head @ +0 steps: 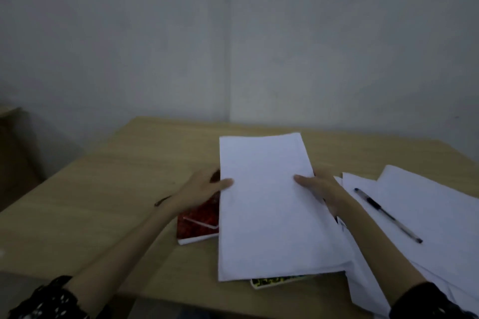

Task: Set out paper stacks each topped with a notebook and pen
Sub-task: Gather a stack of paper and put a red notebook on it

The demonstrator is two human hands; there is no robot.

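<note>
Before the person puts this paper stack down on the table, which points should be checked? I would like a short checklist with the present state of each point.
1. Both hands hold the paper stack: ok; left hand and right hand grip opposite side edges, thumbs on top.
2. Sheets aligned: ok, the edges look even.
3. Free table space: ok, bare wood on the left.
4. Notebook within reach: ok; the red notebook lies partly under the stack, and a yellow-patterned notebook peeks out below it.
5. Pen available: ok; a pen lies on the loose sheets at right.
6. Sheet count in the stack: cannot tell.
</note>
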